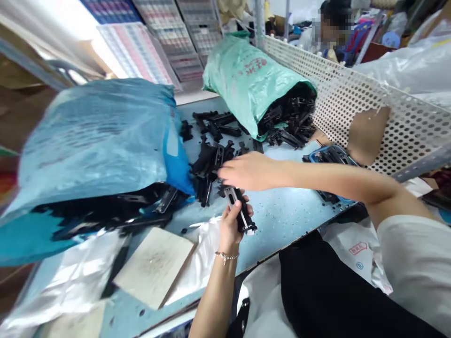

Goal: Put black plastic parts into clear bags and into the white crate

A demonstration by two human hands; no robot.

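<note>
My left hand (pixel 234 218), a bracelet at its wrist, is closed round a slim black plastic part (pixel 243 213) with a slotted metal strip, thumb on top. Just above the upper end of that part is my right hand (pixel 248 171), reaching across from the right. Its fingers are bent and close together, and their tips are partly hidden; whatever they pinch I cannot make out. Beyond my hands lies a loose pile of similar black parts (pixel 207 157) on the light blue tabletop (pixel 278 211).
A blue plastic bag (pixel 98 136) of black parts lies at the left, a green bag (pixel 253 75) spilling more at the back. A blue-rimmed tray (pixel 317 152) stands at the right, near a perforated white panel (pixel 398 112). A beige board (pixel 155 265) lies in front. Another person sits beyond.
</note>
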